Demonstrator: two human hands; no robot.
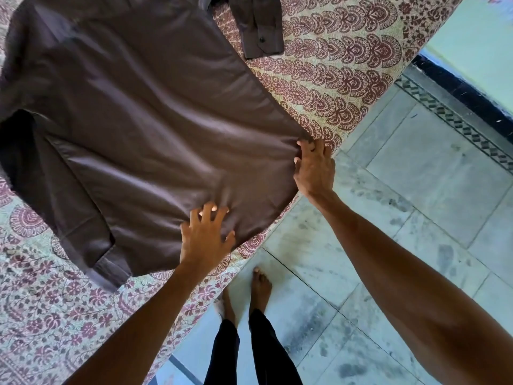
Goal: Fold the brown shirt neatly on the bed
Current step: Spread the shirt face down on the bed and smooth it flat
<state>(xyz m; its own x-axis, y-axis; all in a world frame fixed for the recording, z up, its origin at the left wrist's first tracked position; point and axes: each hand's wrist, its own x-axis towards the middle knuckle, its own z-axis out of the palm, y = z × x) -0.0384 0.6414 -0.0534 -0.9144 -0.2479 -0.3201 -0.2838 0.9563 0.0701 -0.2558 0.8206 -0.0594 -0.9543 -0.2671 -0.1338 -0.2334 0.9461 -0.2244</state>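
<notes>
The brown shirt (pixel 144 112) lies spread flat, back side up, on the patterned bed (pixel 333 73). One sleeve with a buttoned cuff (pixel 261 26) stretches out at the top; the other sleeve (pixel 91 245) lies folded along the lower left side. My left hand (pixel 206 237) rests on the shirt's bottom hem with its fingers spread, pressing the cloth. My right hand (pixel 315 165) pinches the hem's corner at the bed's edge.
The bed's edge runs diagonally from lower left to upper right. Beyond it is a pale tiled floor (pixel 416 190) with a dark patterned border. My bare feet (pixel 249 295) stand on the tiles close to the bed.
</notes>
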